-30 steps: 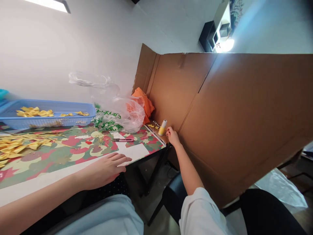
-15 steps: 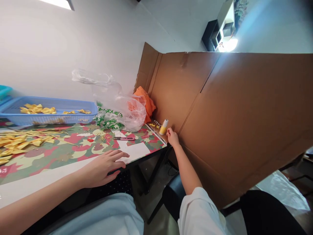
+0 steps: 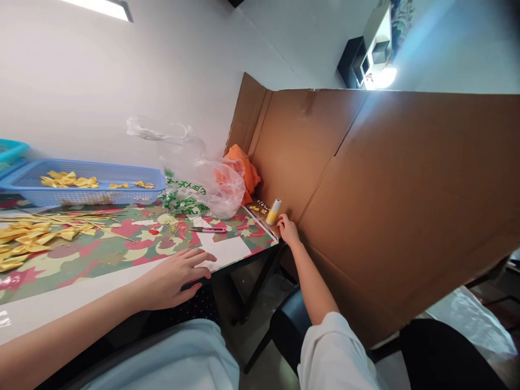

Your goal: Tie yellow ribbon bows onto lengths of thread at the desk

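Note:
My left hand (image 3: 179, 277) lies palm down over the table's front edge, fingers spread and holding nothing visible. My right hand (image 3: 288, 230) is stretched out to the table's right corner, its fingers curled together just right of a yellow thread spool (image 3: 273, 212) on a white cone. Whatever those fingers pinch is too small to make out. Small scissors-like thread snips (image 3: 208, 229) with a pink edge lie beyond my left hand, near a white paper sheet (image 3: 231, 254). Yellow ribbon bows (image 3: 36, 238) are heaped at the table's left side, among thin gold stems (image 3: 81, 218).
A blue basket (image 3: 101, 197) holding more bows stands at the back left. Beside it are a clear plastic bag (image 3: 190, 187) with green print and an orange bag (image 3: 246, 168). A tall cardboard panel (image 3: 385, 206) walls off the right. A dark chair (image 3: 290, 325) stands below.
The view has shifted slightly, so the scene sits a little further right. Both hands keep nearly the same place and pose.

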Motion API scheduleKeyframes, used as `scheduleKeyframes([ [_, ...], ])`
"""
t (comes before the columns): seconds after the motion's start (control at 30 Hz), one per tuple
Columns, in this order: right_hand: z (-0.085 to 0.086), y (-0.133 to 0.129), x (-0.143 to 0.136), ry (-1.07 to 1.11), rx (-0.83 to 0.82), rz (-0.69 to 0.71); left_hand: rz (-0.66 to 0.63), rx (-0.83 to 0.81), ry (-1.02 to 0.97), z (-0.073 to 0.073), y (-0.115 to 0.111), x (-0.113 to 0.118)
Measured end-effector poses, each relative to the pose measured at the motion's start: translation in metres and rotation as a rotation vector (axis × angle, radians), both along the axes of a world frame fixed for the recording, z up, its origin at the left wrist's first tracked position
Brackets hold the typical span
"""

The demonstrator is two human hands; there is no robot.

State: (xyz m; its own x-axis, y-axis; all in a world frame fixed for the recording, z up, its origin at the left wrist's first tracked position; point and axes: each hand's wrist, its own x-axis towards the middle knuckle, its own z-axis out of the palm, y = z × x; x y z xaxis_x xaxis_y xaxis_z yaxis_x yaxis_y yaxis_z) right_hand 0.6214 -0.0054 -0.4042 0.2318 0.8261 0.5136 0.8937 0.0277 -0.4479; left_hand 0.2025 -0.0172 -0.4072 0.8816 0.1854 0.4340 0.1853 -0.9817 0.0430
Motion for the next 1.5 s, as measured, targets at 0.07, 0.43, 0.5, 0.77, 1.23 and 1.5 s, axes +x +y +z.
scheduleKeyframes([
  [0.07,0.004,-0.002,0.004,0.035,0.013,0.031,-0.005,-0.012,0.002,0.001,-0.001,0.000],
  [0.43,0.063,0.010,0.008,0.191,0.182,-0.002,0.005,-0.034,0.007,0.000,0.000,0.000],
  [0.5,0.067,0.024,0.000,0.218,0.178,-0.017,0.012,-0.039,0.010,0.000,0.000,0.000],
  [0.77,0.092,0.053,-0.035,0.258,0.176,-0.066,0.013,-0.047,-0.013,-0.003,-0.003,-0.001],
  [1.23,0.182,0.008,-0.200,0.695,0.157,1.029,0.458,-0.581,-0.682,0.058,0.008,-0.038],
  [1.5,0.137,0.030,-0.299,1.023,-0.029,1.253,0.313,-0.923,-0.767,0.083,0.038,-0.093],
])
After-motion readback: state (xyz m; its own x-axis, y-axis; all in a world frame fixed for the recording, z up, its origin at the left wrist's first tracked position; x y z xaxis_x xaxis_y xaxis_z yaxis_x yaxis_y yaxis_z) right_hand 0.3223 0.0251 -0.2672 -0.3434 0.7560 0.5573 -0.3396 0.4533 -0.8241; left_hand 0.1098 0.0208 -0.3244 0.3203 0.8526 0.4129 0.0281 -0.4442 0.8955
